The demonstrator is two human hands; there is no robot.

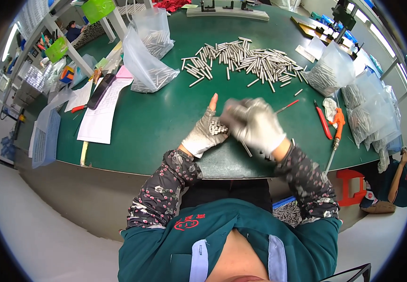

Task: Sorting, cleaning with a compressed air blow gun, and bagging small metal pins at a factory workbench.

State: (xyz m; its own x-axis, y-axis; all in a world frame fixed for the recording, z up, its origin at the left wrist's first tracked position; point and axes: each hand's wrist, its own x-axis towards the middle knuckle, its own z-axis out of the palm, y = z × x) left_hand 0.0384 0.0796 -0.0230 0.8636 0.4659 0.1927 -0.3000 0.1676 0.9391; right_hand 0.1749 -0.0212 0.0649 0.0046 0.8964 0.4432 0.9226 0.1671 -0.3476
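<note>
My left hand point(200, 138), in a pale glove with bare fingertips, is closed round a bundle of short metal pins point(218, 127); their round ends face up and the thumb points away. Close on its right is my right hand point(258, 123), gloved too, with bent fingers smeared by motion. Whether it holds anything I cannot make out. A few loose pins point(246, 149) lie beneath and beside the right hand on the green table point(156, 127). Farther off, a large heap of the same pins point(264, 63) spreads over the table. A thin red-tipped tool point(289, 105) lies just beyond the right hand.
Clear bags of pins point(149, 70) stand at the far left, with more bags point(365, 110) at the right. Red-handled pliers point(323, 121) and an orange air gun point(338, 123) lie right. Papers point(101, 120) and a blue basket point(47, 136) are left. Another person point(396, 181) sits at right.
</note>
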